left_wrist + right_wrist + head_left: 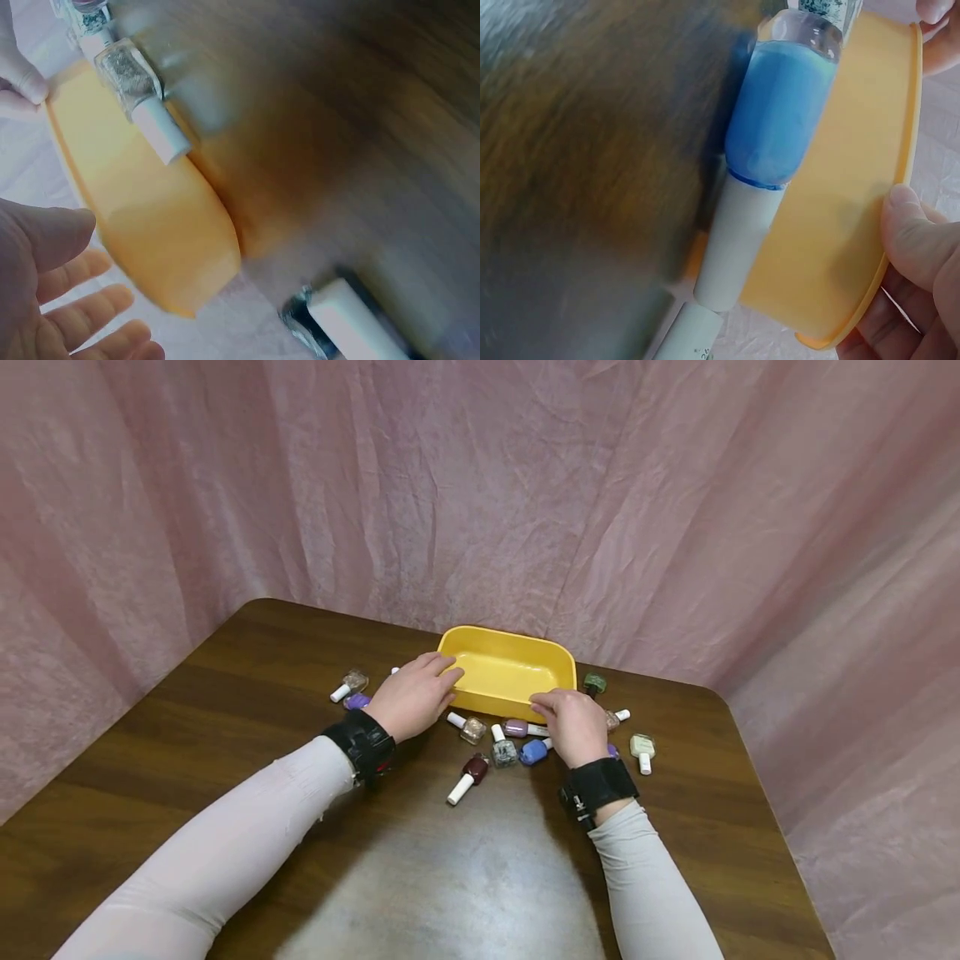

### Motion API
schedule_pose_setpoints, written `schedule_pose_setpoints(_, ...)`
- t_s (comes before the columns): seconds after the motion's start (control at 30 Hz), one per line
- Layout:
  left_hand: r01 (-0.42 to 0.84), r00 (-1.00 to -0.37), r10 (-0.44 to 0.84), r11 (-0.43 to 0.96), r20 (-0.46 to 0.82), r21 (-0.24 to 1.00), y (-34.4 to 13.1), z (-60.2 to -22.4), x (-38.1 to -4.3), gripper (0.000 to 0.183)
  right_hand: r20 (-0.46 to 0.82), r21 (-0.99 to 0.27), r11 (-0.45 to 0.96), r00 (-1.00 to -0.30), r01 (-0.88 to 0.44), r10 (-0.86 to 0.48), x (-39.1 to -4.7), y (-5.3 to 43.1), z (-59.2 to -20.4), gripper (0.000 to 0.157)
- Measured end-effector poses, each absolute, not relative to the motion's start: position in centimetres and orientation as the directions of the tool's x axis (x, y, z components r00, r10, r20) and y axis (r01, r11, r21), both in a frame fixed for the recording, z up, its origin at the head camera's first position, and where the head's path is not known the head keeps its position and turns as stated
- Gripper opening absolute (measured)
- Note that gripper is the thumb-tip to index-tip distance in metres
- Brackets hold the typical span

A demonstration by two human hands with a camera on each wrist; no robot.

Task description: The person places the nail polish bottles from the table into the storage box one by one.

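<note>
A yellow plastic bin with rounded corners stands on the table, nothing inside it. My right hand pinches its near rim at the right corner, thumb on the outer wall and fingers behind the rim. At the left end my left hand reaches over the rim with its fingers spread and relaxed, the thumb right at the edge. Close in front of the bin lie a blue nail polish bottle, a gold glitter one, a mauve one and a clear glitter one.
A dark red nail polish bottle lies nearer to me. Left of the bin are a glitter bottle and a purple one. To the right are a green bottle and a pale one. A pink curtain hangs behind the table.
</note>
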State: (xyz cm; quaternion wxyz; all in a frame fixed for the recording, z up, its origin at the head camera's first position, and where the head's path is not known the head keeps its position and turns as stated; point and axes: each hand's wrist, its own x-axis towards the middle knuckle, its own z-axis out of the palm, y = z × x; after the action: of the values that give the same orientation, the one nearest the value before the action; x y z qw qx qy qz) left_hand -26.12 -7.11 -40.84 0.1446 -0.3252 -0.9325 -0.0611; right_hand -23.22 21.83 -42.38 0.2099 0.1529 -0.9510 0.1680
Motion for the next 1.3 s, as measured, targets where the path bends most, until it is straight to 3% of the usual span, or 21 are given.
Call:
schedule_pose_setpoints(0.27, 0.62, -0.746, 0.576, 0.784, 0.334, 0.034, -9.1, -40.5, -25.3, 0.049, 0.44, -0.252, 0.899, -0.87, -0.358, -0.224, -23.3, 22.2, -42.1, 0.016)
schedule_pose_setpoints(0.93, 0.52, -0.825, 0.494, 0.854, 0.275, 0.029, -14.3, -41.5, -24.3, 0.055, 0.427, -0.255, 0.903, -0.878, -0.346, -0.216, -23.4, 22.3, -42.3, 0.017)
schedule_pose_setpoints(1.3, 0.538, -0.822, 0.522, 0.843, 0.228, 0.01, -16.2, -42.0, -23.6, 0.045, 0.433, -0.251, 0.897, -0.871, -0.363, -0.231, -23.6, 22.0, -42.5, 0.016)
